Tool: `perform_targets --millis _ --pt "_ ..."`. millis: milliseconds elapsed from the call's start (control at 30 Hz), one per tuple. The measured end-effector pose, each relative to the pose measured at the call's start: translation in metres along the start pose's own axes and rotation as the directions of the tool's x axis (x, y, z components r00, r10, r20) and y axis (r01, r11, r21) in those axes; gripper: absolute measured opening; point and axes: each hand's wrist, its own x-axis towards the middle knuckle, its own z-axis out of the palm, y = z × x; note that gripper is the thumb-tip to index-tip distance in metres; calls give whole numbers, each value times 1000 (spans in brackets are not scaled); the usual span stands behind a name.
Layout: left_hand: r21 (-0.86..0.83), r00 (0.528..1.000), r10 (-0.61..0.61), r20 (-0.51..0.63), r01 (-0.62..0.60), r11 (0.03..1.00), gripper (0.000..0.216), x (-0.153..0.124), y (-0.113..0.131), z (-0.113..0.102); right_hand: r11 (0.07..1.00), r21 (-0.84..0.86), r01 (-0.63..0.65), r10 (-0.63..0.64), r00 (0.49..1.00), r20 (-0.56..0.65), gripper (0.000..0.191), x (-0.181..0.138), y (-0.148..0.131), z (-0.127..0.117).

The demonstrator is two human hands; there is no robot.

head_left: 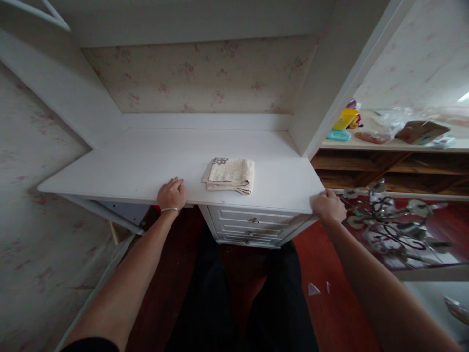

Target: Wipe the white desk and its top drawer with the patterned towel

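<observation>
Head view showed a folded beige cloth [232, 173] lying on a white surface [146, 151], near its front edge, with a person's two bare hands on either side of it. Taking the cloth as the landmark, the left hand [172, 193] was just beside it, to the left and slightly nearer the person, resting on the front edge with a bracelet [170, 210] at the wrist. Its fingers were loosely curled and pointed forward, so the cloth lay to their right; they did not touch it. The right hand [329, 205] was farther off, to the right of the cloth and nearer the person, at the front corner of the surface. Its fingers were bent in close against that corner, and the cloth lay to their left and a little beyond.

Neither hand had hold of the cloth. Whether the fingers were clamped on the edge or merely leaning there could not be told, since their undersides were hidden. The left hand was clearly the nearer one. The cloth's longer side seemed to run left to right, roughly along the front edge.

Drawers [252, 222] stood below the cloth; a branched light fitting [395, 225] lay well to its right.
</observation>
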Motion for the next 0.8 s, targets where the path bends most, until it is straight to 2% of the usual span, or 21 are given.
perform_targets --millis 333,800 --pt "12 997 44 -59 -44 999 40 0 -4 4 999 25 -43 44 998 -36 46 3 0 3" --pt "8 995 59 -85 -59 998 38 1 -6 7 1000 5 -25 25 999 -28 47 4 2 3"
